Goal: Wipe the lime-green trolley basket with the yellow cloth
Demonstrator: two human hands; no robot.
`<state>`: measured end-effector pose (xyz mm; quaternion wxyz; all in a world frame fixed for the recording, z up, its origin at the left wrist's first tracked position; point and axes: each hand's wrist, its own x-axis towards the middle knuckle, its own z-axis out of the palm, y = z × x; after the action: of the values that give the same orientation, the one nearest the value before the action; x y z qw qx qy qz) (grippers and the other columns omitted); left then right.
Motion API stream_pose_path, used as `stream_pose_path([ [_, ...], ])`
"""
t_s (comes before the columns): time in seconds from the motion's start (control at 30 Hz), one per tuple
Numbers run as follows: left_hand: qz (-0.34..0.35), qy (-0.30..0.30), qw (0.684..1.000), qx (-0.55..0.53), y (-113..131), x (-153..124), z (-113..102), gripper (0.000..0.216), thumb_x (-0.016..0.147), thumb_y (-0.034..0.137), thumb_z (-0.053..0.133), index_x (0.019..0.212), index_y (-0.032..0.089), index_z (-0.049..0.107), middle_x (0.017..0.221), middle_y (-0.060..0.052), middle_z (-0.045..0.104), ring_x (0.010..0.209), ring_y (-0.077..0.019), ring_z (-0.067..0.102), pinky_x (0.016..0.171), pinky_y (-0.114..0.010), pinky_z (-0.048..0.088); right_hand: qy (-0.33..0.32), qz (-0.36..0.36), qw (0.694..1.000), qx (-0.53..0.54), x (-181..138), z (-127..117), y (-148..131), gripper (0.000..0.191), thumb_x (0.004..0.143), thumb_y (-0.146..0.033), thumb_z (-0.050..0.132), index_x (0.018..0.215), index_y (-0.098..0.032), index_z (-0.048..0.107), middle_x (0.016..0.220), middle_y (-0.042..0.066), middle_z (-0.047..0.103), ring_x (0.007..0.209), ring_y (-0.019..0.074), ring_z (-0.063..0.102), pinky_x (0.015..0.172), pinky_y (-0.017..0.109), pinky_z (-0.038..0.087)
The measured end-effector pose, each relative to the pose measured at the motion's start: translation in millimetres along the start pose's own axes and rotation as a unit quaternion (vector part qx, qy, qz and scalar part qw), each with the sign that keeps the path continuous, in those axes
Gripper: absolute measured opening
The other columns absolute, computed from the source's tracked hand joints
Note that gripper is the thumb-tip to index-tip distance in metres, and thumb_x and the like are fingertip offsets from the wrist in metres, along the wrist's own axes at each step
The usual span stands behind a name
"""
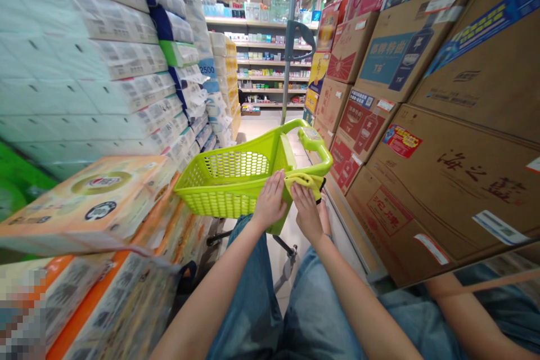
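Note:
A lime-green shopping cart (236, 163) with perforated basket walls stands in front of my knees, its handle (323, 157) to the right. My left hand (272, 199) lies on the basket's near side at the rim, fingers stretched out. A yellow cloth (307, 183) with a dark edge is bunched against the cart just below the handle. My right hand (307, 211) presses on this cloth, its fingertips over the folds. The palm side of both hands is hidden.
Stacked tissue packs (122, 62) line the left side, with an orange-white pack (93, 197) close by. Cardboard cartons (472, 180) rise on the right. A grey pole (288, 73) stands beyond the cart. Stocked shelves (272, 62) cross the far end. A reflective panel (485, 304) is at lower right.

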<state>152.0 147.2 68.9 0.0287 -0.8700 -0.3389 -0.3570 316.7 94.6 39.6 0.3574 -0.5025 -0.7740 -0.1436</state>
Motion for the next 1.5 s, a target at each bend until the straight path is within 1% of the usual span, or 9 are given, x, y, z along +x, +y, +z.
stream_pose_path([
  [0.17, 0.002, -0.003, 1.0, 0.0, 2, 1, -2, 0.091, 0.08, 0.015, 0.049, 0.157, 0.01, 0.001, 0.162, -0.018, 0.024, 0.151, -0.0306, 0.019, 0.122, -0.053, 0.024, 0.074, 0.061, 0.995, -0.026, 12, -27, 29, 0.089, 0.079, 0.006, 0.029, 0.159, -0.026, 0.007, 0.163, 0.006, 0.027, 0.153, 0.022, 0.016, 0.123, 0.056, 0.023],
  [0.3, -0.004, 0.003, 1.0, 0.003, 3, 1, -1, 0.091, 0.08, 0.014, 0.048, 0.157, 0.01, 0.001, 0.162, -0.018, 0.025, 0.151, -0.0302, 0.019, 0.122, -0.053, 0.024, 0.107, 0.106, 0.988, -0.022, 22, -31, 23, 0.089, 0.079, 0.005, 0.03, 0.159, -0.023, 0.004, 0.166, 0.007, 0.019, 0.154, 0.0243, 0.01, 0.123, 0.058, 0.023],
  [0.47, -0.004, -0.001, 1.0, -0.002, 1, 1, 0, 0.09, 0.079, 0.014, 0.049, 0.157, 0.012, 0.004, 0.162, -0.018, 0.025, 0.151, -0.0305, 0.019, 0.121, -0.055, 0.026, 0.03, 0.048, 0.998, -0.002, 11, 0, -8, 0.086, 0.082, 0.004, 0.029, 0.159, -0.024, 0.006, 0.162, 0.007, 0.03, 0.153, 0.0208, 0.013, 0.124, 0.055, 0.021],
  [0.6, -0.001, 0.001, 1.0, -0.002, 0, 0, 0, 0.089, 0.078, 0.013, 0.048, 0.157, 0.012, 0.007, 0.161, -0.017, 0.026, 0.151, -0.0297, 0.019, 0.121, -0.054, 0.026, 0.004, 0.011, 1.0, -0.001, 2, 6, -7, 0.085, 0.081, 0.004, 0.03, 0.159, -0.024, 0.012, 0.159, 0.005, 0.037, 0.152, 0.0181, 0.019, 0.125, 0.05, 0.021],
  [0.8, 0.004, 0.006, 1.0, 0.004, 2, 1, 0, 0.092, 0.079, 0.013, 0.05, 0.157, 0.01, 0.001, 0.161, -0.019, 0.025, 0.151, -0.0316, 0.021, 0.121, -0.053, 0.026, 0.078, 0.076, 0.994, -0.032, 17, -33, 28, 0.091, 0.076, 0.006, 0.03, 0.159, -0.026, 0.009, 0.163, 0.005, 0.027, 0.153, 0.0224, 0.016, 0.123, 0.057, 0.022],
  [0.97, -0.001, 0.01, 1.0, 0.004, 2, 1, 0, 0.091, 0.08, 0.013, 0.05, 0.157, 0.009, 0.002, 0.161, -0.019, 0.026, 0.151, -0.0312, 0.02, 0.121, -0.053, 0.025, 0.138, 0.14, 0.98, 0.006, 30, -38, 16, 0.089, 0.079, 0.005, 0.028, 0.159, -0.026, 0.005, 0.166, 0.004, 0.017, 0.154, 0.023, 0.008, 0.123, 0.057, 0.023],
  [1.13, 0.001, 0.002, 1.0, -0.001, 1, 0, 1, 0.091, 0.079, 0.013, 0.049, 0.157, 0.011, 0.003, 0.161, -0.018, 0.025, 0.151, -0.0306, 0.019, 0.121, -0.054, 0.026, 0.045, 0.078, 0.996, 0.002, 18, -6, -14, 0.087, 0.08, 0.005, 0.03, 0.159, -0.024, 0.007, 0.164, 0.005, 0.026, 0.154, 0.0206, 0.006, 0.124, 0.057, 0.019],
  [1.23, -0.002, -0.002, 1.0, 0.001, 0, 0, 0, 0.09, 0.078, 0.013, 0.049, 0.157, 0.012, 0.004, 0.161, -0.018, 0.025, 0.151, -0.0306, 0.019, 0.12, -0.055, 0.027, 0.001, 0.029, 1.0, -0.012, 9, 1, -13, 0.088, 0.079, 0.005, 0.032, 0.159, -0.024, 0.01, 0.16, 0.004, 0.035, 0.153, 0.0185, 0.013, 0.125, 0.053, 0.018],
  [1.5, 0.004, 0.008, 1.0, 0.002, 2, 1, -1, 0.092, 0.079, 0.012, 0.05, 0.157, 0.01, 0.001, 0.161, -0.019, 0.025, 0.151, -0.0319, 0.021, 0.121, -0.054, 0.026, 0.113, 0.123, 0.985, -0.033, 27, -37, 26, 0.093, 0.075, 0.006, 0.031, 0.159, -0.025, 0.006, 0.166, 0.004, 0.019, 0.154, 0.0235, 0.007, 0.123, 0.059, 0.02],
])
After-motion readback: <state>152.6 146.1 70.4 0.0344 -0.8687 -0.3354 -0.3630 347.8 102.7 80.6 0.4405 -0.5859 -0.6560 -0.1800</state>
